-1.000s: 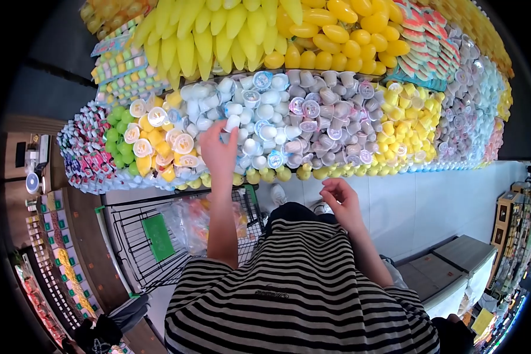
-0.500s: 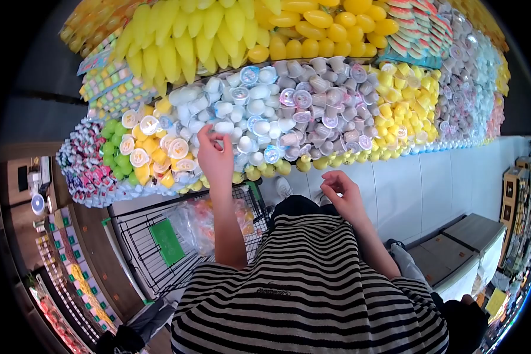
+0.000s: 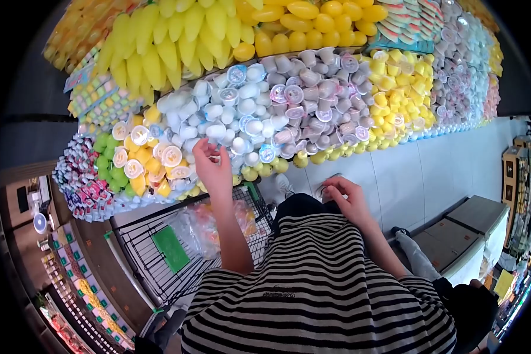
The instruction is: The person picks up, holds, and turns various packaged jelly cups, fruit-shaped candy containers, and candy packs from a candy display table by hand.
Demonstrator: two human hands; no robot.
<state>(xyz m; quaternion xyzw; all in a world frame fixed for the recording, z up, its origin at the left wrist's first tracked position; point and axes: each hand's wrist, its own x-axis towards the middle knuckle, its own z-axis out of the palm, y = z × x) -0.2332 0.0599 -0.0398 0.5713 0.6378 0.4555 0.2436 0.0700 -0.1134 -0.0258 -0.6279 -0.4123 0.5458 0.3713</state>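
My left hand (image 3: 211,164) is over the lower edge of the heap of white jelly cups (image 3: 213,112), beside the orange-yellow cups (image 3: 148,154). Its thumb and fingers are apart and bent, with nothing visible between them. My right hand (image 3: 341,192) hangs in front of my body, below the small yellow-green round items (image 3: 318,158) along the display's edge. The fingers of this hand are loosely curled, the thumb is a little apart, and no object shows in it. Purple-grey cups (image 3: 321,94) and yellow cups (image 3: 402,88) lie to the right of the white ones.
A black wire cart (image 3: 153,236) with a green panel (image 3: 171,249) holds a clear plastic bag of colourful items (image 3: 218,227). Grey boxes (image 3: 454,236) stand at the right. A person's leg (image 3: 416,253) and dark sleeve (image 3: 469,307) show at lower right.
The display has shifted down and left in view. My left hand has moved down and slightly left, from the white cups' middle to their lower edge. My right hand stays low.
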